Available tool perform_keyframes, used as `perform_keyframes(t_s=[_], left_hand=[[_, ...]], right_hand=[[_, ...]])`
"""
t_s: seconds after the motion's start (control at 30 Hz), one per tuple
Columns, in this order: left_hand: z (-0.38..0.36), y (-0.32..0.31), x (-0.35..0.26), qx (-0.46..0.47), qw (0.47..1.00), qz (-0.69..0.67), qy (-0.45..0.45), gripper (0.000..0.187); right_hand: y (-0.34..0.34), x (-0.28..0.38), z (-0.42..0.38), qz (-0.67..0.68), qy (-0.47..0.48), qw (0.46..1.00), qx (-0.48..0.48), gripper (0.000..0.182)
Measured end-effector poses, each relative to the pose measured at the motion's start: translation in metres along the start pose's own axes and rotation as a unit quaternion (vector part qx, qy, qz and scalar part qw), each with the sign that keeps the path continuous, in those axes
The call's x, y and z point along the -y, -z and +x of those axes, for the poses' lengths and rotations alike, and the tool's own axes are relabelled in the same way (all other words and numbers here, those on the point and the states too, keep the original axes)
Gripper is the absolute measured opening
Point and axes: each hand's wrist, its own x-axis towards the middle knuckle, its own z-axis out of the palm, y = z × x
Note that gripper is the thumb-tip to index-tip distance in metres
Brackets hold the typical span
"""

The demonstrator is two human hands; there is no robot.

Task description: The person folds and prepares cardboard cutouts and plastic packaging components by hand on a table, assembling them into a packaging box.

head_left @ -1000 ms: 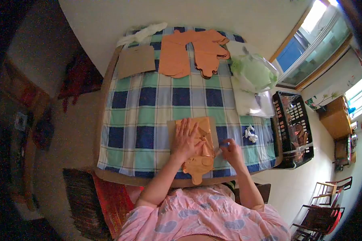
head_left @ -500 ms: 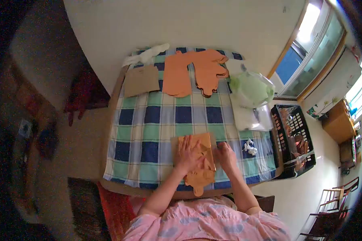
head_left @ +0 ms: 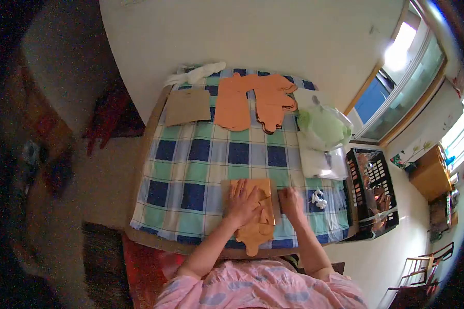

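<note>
My left hand (head_left: 243, 205) lies spread, palm down, on a flat orange-brown piece (head_left: 264, 189) with a shaped lower end (head_left: 253, 238) that reaches the near edge of the table. A tan board edge (head_left: 226, 191) shows under its left side. Just right of the piece, my right hand (head_left: 292, 203) rests on the checked cloth with its fingers curled together; what they hold, if anything, is too small to make out. A small crumpled white bunch (head_left: 318, 199) lies to the right of that hand.
Orange cut shapes (head_left: 233, 105) and a brown board (head_left: 188, 107) lie at the back of the checked cloth (head_left: 201, 170). White fabric (head_left: 198, 73) is behind them. A pale green bag (head_left: 325, 127) sits at the right, beside a black crate (head_left: 374, 193) beyond the table edge.
The whole view has shifted slightly, so the table things appear lower. Both hands keep nearly the same places; my right hand's fingers look more tucked in.
</note>
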Motion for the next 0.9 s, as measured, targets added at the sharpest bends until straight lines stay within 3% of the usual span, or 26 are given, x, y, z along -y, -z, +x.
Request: perform_keyframes(t_s=[0.03,0.1,0.2,0.27,0.37,0.43,0.5,0.53,0.57,0.67,0.7,0.77,0.8,0.87,0.9], left_hand=[[-0.001,0.000,-0.001,0.006,1.000,0.009,-0.001,0.072],[-0.002,-0.004,0.003,-0.004,1.000,0.005,-0.019,0.072],[-0.003,0.002,0.001,-0.002,1.000,0.000,-0.019,0.071],[-0.003,0.005,0.002,0.001,1.000,-0.003,-0.012,0.071],[0.002,-0.004,0.006,-0.005,1.000,0.004,-0.015,0.070],[0.010,-0.015,0.015,-0.019,0.999,0.034,-0.016,0.071],[0.040,-0.007,0.023,-0.060,0.998,0.002,-0.008,0.067],[0.059,0.002,0.027,-0.079,0.997,-0.014,-0.003,0.065],[0.077,0.004,0.033,-0.024,0.997,-0.061,0.040,0.066],[0.099,-0.013,0.061,0.036,0.999,0.027,0.017,0.071],[0.102,-0.010,0.059,0.031,0.999,0.038,0.015,0.071],[0.099,-0.004,0.057,0.028,0.998,0.059,0.016,0.070],[0.098,-0.005,0.059,0.019,0.998,0.061,0.013,0.069],[0.089,-0.010,0.060,0.008,0.998,0.062,0.008,0.069],[0.088,-0.008,0.059,0.014,0.998,0.065,0.009,0.069]], right_hand=[[0.002,0.000,-0.005,0.007,-0.047,0.998,0.040,0.018],[0.028,0.030,-0.017,0.078,-0.053,0.993,0.068,0.018],[0.032,0.039,-0.017,0.126,-0.069,0.988,0.054,0.021],[0.033,0.046,-0.013,0.085,-0.049,0.993,0.059,0.024],[0.021,0.037,-0.009,0.198,-0.055,0.978,0.040,0.028],[0.004,0.028,0.008,0.334,-0.114,0.935,0.040,0.027],[-0.015,0.021,0.035,0.356,-0.135,0.924,0.038,0.024],[-0.024,0.022,0.059,0.312,-0.128,0.941,0.036,0.022],[-0.031,0.023,0.077,0.267,-0.121,0.955,0.033,0.020],[-0.045,0.022,0.103,0.155,-0.065,0.986,-0.020,0.015],[-0.052,0.011,0.102,0.184,-0.050,0.980,-0.053,0.014],[-0.068,-0.022,0.081,0.241,-0.023,0.964,-0.112,0.012],[-0.038,-0.012,0.062,0.295,-0.095,0.949,-0.055,0.011],[0.026,0.011,0.013,0.479,-0.220,0.849,0.022,0.009],[0.043,0.015,-0.009,0.505,-0.259,0.822,0.040,0.007]])
